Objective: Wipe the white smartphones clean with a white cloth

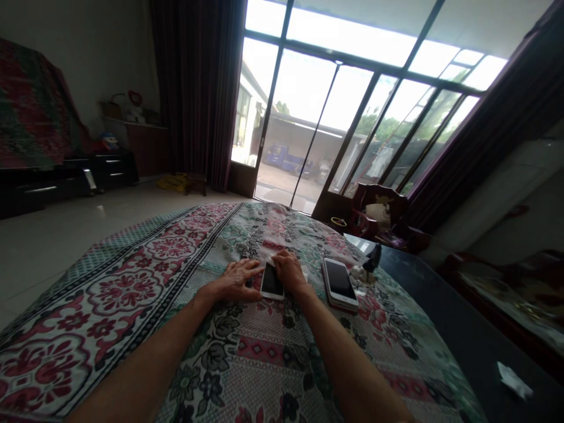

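Forearms [154,349] bare, stretched forward, converging; left hand [239,280] palm down, thumb [252,295] apart from fingers [251,265]; right hand [288,271] curled.

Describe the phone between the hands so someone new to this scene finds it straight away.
Start with the big flower-patterned cloth and follow the two forearms to the hands. Between the left hand and right hand lies a white-edged phone with a dark screen. Unlike the similar phone farther right, it has a hand on either side.

Phone [273,283] on cloth [268,376], second phone [340,279] to its right
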`<state>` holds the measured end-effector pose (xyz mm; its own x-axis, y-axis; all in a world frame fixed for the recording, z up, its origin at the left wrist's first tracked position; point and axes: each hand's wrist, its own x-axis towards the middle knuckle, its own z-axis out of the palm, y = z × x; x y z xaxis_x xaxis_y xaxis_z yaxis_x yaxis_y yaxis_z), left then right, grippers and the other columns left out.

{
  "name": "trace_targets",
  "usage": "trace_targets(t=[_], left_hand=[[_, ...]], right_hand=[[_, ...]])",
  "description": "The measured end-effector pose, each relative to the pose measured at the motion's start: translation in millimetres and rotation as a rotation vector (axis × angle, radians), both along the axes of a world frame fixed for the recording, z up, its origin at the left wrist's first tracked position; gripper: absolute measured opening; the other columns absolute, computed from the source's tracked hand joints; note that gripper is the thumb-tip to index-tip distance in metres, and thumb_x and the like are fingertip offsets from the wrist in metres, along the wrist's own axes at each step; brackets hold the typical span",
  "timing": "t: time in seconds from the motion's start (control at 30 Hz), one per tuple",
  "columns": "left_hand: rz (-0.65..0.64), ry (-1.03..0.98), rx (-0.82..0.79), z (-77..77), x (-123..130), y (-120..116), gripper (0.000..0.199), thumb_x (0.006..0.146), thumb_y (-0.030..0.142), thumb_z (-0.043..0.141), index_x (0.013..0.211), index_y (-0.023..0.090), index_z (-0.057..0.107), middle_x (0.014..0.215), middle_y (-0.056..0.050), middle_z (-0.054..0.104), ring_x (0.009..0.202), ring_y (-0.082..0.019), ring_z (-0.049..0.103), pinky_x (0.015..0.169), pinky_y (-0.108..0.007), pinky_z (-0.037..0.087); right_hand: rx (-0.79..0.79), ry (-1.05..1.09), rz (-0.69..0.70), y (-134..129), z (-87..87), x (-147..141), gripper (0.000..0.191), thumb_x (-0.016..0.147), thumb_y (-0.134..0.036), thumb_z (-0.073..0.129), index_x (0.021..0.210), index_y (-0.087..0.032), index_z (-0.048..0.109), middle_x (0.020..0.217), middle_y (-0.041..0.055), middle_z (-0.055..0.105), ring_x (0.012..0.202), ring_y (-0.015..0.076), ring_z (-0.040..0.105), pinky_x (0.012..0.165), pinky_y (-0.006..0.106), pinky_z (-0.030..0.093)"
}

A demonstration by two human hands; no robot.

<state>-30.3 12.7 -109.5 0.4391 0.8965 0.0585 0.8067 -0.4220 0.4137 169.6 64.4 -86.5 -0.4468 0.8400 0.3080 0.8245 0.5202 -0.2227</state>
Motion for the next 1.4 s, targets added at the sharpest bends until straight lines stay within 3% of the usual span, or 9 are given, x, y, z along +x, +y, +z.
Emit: trace_targets(t=[0.27, 0.57, 1.1, 1.23, 1.4], left_hand=[[0.012, 0.031, -0.006, 8.8, 4, -5, 0.077, 0.075, 0.059, 0.062, 0.143, 0.033, 0.039, 0.156, -0.005, 0.028, 0.143, -0.031, 0.02, 0.114, -0.049, 0.016], [0.014, 0.054, 0.009, 3.5, 2, -3, 0.079, 0.075, 0.06, 0.062, 0.145, 0.03, 0.038, 0.156, -0.006, 0.028, 0.144, -0.031, 0.02, 0.115, -0.047, 0.016], [0.005, 0.067, -0.004, 0.9, -1, 1, 0.079, 0.077, 0.063, 0.059, 0.145, 0.028, 0.037, 0.157, -0.004, 0.027, 0.144, -0.031, 0.019, 0.115, -0.046, 0.016], [0.015, 0.075, 0.043, -2.1, 0, 1, 0.078, 0.08, 0.064, 0.056, 0.144, 0.022, 0.038, 0.155, -0.007, 0.03, 0.142, -0.03, 0.023, 0.115, -0.045, 0.017], [0.019, 0.091, 0.096, -6.5, 0, 0, 0.074, 0.082, 0.06, 0.056, 0.143, 0.021, 0.04, 0.153, -0.006, 0.034, 0.141, -0.03, 0.026, 0.113, -0.044, 0.021]], right_hand=[[0.044, 0.028, 0.05, -53, -1.7, 17, 0.025, 0.094, -0.017, 0.048, 0.097, -0.023, 0.071, 0.102, 0.0048, 0.063, 0.098, 0.0182, 0.054, 0.087, 0.026, 0.04], [0.006, 0.065, 0.123, -100, 0.6, 26, 0.026, 0.093, -0.016, 0.047, 0.102, -0.024, 0.07, 0.104, 0.0045, 0.063, 0.098, 0.0178, 0.054, 0.088, 0.026, 0.042], [0.03, -0.05, -0.007, -3, 2.1, -7, 0.027, 0.094, -0.02, 0.046, 0.09, -0.021, 0.072, 0.101, 0.0053, 0.064, 0.094, 0.0176, 0.053, 0.084, 0.026, 0.037], [0.029, -0.041, 0.01, 0, 0.2, -10, 0.028, 0.095, -0.02, 0.044, 0.092, -0.02, 0.072, 0.104, 0.0065, 0.064, 0.096, 0.019, 0.052, 0.084, 0.028, 0.037], [0.038, -0.026, 0.097, -23, -3.4, -2, 0.026, 0.095, -0.021, 0.046, 0.096, -0.023, 0.071, 0.102, 0.0046, 0.065, 0.097, 0.018, 0.053, 0.086, 0.026, 0.037]])
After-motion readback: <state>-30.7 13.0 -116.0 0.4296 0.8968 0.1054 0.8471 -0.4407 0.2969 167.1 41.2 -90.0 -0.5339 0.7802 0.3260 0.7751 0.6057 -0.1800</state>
